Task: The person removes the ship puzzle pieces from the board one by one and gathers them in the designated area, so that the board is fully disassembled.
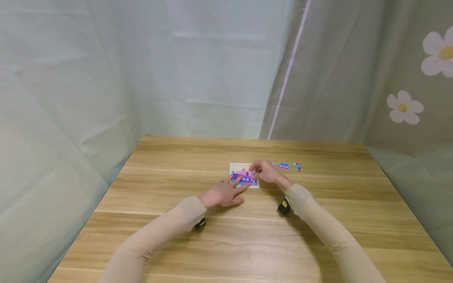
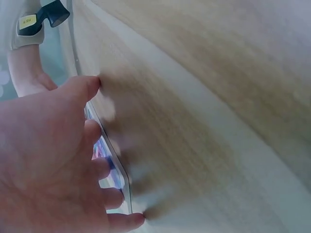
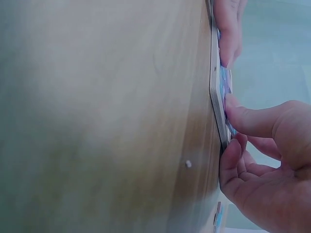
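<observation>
A small jigsaw puzzle in a pale frame [image 1: 238,164] lies flat on the table, its pink, purple and blue picture [image 1: 245,173] partly covered by both hands. My left hand [image 1: 226,193] rests with spread, straight fingers over the lower left of the puzzle; in the left wrist view its fingertips reach past the frame's edge [image 2: 128,191]. At the puzzle's right side my right hand [image 1: 266,171] pinches a puzzle piece [image 3: 232,128] between thumb and fingers, low against the picture. Most of that piece is hidden by the fingers.
On the wooden table [image 1: 177,157], right of the puzzle, lie a loose blue piece [image 1: 284,166] and a striped piece [image 1: 297,166]. Another piece shows partly behind the right hand. A pale curtain [image 1: 198,78] hangs behind the table's far edge.
</observation>
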{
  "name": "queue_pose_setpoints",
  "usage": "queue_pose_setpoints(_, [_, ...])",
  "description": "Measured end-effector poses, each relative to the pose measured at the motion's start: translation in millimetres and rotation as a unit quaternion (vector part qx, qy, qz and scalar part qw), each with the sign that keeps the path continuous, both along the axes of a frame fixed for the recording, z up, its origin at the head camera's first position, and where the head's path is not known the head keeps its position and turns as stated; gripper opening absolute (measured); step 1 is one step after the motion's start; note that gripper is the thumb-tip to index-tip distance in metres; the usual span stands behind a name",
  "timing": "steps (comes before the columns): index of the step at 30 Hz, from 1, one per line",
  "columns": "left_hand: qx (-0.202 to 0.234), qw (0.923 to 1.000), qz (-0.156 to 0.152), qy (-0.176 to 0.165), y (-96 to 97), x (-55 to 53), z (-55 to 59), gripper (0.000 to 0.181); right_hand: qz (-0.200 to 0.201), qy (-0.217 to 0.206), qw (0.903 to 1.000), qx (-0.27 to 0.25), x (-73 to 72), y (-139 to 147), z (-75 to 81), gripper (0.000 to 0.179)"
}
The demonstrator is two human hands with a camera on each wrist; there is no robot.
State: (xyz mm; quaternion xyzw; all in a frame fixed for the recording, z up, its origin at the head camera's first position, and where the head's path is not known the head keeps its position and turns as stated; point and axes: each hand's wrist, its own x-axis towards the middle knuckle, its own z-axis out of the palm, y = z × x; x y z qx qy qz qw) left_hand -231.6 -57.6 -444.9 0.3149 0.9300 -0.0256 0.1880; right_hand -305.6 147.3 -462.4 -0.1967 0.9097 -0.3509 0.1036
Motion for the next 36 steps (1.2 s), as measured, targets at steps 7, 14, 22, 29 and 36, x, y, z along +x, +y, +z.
queue_pose_setpoints(7, [0.000,1.0000,0.004,0.003,0.6,0.8,-0.5,0.063,0.010,0.004,0.9999,0.001,0.1,0.1,1.8,0.013])
queue_pose_setpoints(14, [-0.001,0.9999,0.012,-0.003,2.6,1.4,-0.3,0.062,0.030,0.020,0.9992,0.019,-0.1,2.5,1.1,0.013])
queue_pose_setpoints(22, [-0.021,0.9997,0.010,0.001,4.4,2.8,2.1,0.062,0.050,0.022,0.9980,0.033,-2.0,4.8,-1.0,0.011])
queue_pose_setpoints(29, [-0.025,0.9997,0.008,0.001,4.8,1.1,0.6,0.062,0.046,0.022,0.9979,0.041,-2.2,4.3,0.0,0.010])
queue_pose_setpoints(36, [-0.014,0.9998,0.008,-0.009,4.2,-0.7,2.4,0.062,0.046,0.037,0.9977,0.033,-1.4,4.4,3.8,0.011])
